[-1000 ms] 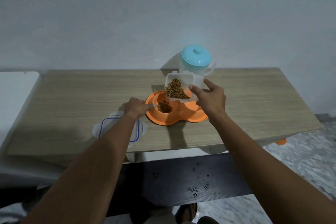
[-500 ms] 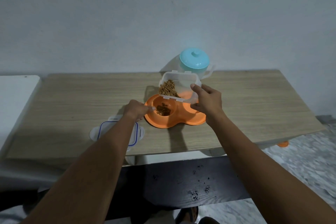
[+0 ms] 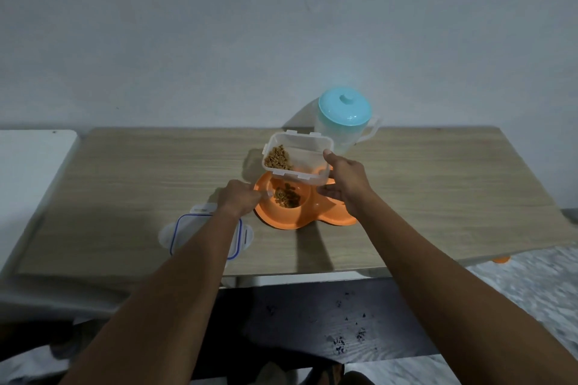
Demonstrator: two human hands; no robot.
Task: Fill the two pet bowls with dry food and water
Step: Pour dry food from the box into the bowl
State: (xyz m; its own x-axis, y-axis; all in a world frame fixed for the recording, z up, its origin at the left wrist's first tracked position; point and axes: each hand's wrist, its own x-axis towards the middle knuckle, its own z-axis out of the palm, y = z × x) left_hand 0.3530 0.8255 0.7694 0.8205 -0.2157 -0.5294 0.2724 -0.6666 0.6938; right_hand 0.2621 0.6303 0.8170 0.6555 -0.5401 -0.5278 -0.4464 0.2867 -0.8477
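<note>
right grip: right hand [image 3: 345, 178] wrapped round clear container [image 3: 308, 162], tilted over the bowls
left grip: left hand [image 3: 237, 201] curled on orange double bowl [image 3: 281, 219] rim
food: kibble [image 3: 286, 197] in left well
water: lidded jug [image 3: 344, 122] behind, on table [image 3: 140, 172]

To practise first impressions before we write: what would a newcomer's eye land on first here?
The orange double bowl at the centre of the table, kibble in its left well, the left hand holding its rim. Just above it, the right hand tilts a clear container of kibble; a turquoise-lidded jug stands behind.
</note>
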